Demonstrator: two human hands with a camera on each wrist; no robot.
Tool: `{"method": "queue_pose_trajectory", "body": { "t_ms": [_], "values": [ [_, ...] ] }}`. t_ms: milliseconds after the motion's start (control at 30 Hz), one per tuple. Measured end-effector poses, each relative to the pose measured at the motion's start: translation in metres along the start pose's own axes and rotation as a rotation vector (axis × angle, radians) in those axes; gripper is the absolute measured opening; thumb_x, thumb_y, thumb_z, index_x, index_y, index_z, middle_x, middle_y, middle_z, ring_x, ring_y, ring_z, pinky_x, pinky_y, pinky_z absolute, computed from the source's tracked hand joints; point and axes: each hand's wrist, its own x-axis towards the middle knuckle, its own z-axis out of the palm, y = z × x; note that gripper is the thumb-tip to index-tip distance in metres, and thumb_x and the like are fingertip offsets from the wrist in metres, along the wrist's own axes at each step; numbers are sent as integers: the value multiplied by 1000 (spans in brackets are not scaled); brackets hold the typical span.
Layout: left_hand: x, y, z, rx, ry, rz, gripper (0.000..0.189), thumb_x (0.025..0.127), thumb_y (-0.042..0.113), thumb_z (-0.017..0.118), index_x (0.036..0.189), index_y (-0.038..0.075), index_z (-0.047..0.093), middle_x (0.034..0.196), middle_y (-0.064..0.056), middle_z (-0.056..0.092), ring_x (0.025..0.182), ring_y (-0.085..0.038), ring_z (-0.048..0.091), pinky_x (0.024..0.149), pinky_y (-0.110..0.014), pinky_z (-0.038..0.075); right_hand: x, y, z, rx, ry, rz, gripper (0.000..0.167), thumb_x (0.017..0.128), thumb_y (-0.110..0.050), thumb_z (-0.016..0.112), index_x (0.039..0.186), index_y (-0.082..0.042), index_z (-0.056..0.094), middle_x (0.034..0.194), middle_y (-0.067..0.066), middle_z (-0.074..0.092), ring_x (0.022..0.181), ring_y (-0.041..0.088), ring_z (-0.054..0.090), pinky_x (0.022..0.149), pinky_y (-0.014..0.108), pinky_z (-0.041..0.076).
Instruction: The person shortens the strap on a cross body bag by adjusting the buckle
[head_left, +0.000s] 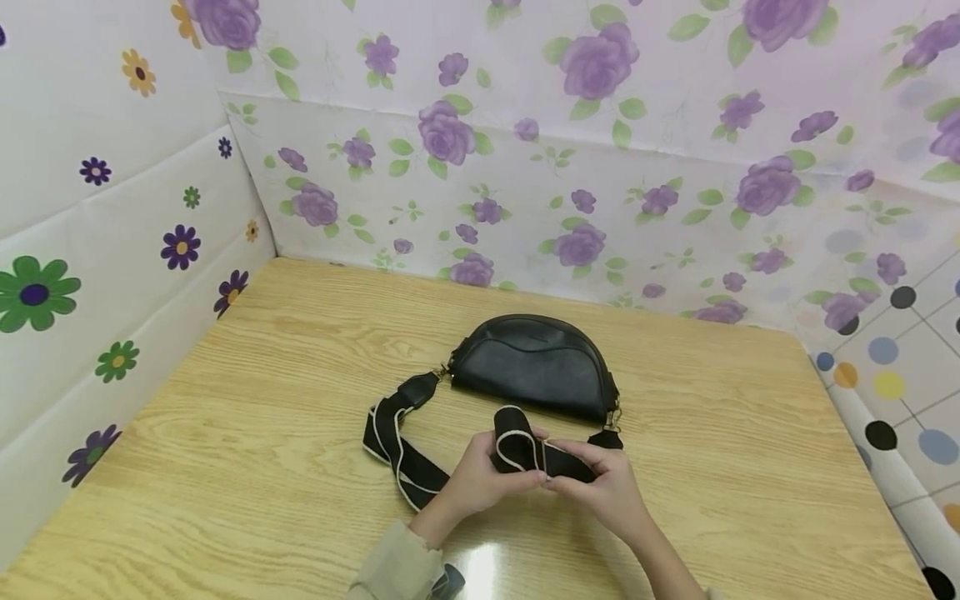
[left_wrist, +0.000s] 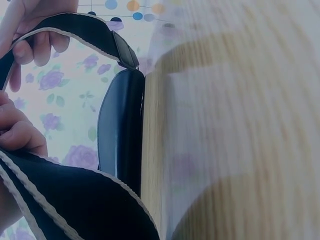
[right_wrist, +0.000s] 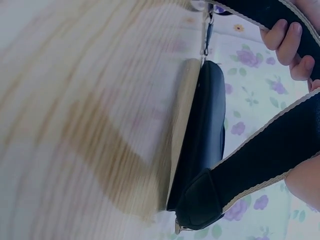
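Note:
A black half-moon handbag (head_left: 532, 367) lies on the wooden table, its wide black strap (head_left: 416, 475) with cream edging clipped on at both ends. In front of the bag, my left hand (head_left: 483, 479) grips a folded loop of the strap, thumb toward the buckle. My right hand (head_left: 603, 487) pinches the strap just right of the metal slide buckle (head_left: 542, 457), and the two thumbs nearly meet below it. The right wrist view shows the strap's leather end tab (right_wrist: 200, 200) beside the bag. Part of the strap is hidden behind the left hand and forearm.
The wooden table (head_left: 247, 433) stretches out on both sides of the bag. Behind it hangs a sheet with purple flowers (head_left: 487, 167); a flower-print sheet (head_left: 112, 250) borders the left, a dotted one (head_left: 900, 375) the right. A dark grey object (head_left: 448, 582) shows by the left sleeve.

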Motion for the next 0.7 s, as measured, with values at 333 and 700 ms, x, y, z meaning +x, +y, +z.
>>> {"method": "queue_pose_trajectory", "body": {
  "t_ms": [333,700],
  "values": [
    [1,1,2,18,26,34,34,77,-7,63,110,-9,52,102,-25,56,87,-12,56,73,-25,47,-1,-4,-3,8,-67,95,38,70,9,69,105,13,57,93,8,66,74,10,61,58,27,51],
    [1,24,6,59,42,26,33,75,-14,60,106,-17,50,99,-31,55,84,-8,56,72,-23,47,4,-1,-17,126,-213,261,24,89,2,50,109,13,54,91,1,65,79,10,60,65,26,50]
  ]
}}
